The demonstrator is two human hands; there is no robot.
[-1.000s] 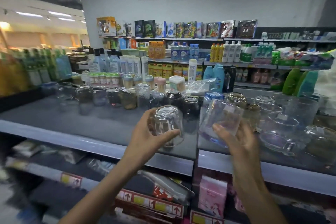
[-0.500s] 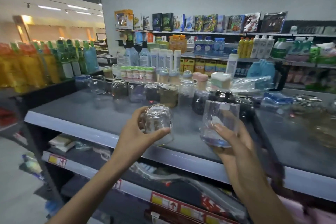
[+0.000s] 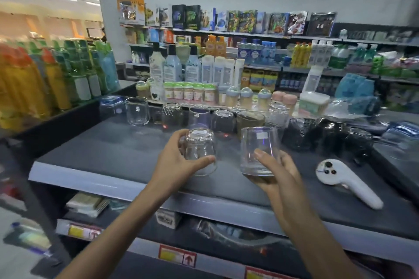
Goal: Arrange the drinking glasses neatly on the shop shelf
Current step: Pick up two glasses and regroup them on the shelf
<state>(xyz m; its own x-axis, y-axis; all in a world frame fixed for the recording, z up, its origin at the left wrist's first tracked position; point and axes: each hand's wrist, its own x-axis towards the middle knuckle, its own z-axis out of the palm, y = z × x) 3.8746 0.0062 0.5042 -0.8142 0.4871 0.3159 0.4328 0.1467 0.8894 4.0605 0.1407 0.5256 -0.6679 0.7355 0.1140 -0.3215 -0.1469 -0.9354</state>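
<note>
Left hand (image 3: 175, 165), arm reaching forward, fingers curled around an upturned glass (image 3: 199, 150). Right hand (image 3: 275, 172) cups an upright tumbler (image 3: 258, 150) from below, fingers wrapped around it, above the shelf (image 3: 118, 149).

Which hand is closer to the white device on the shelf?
Right. The right hand, holding an upright glass, is left of the white device; the left hand, gripping an inverted glass, is farther left.

Dark shelf (image 3: 108, 149) bears glasses (image 3: 137, 112) and white device (image 3: 347, 180)
</note>
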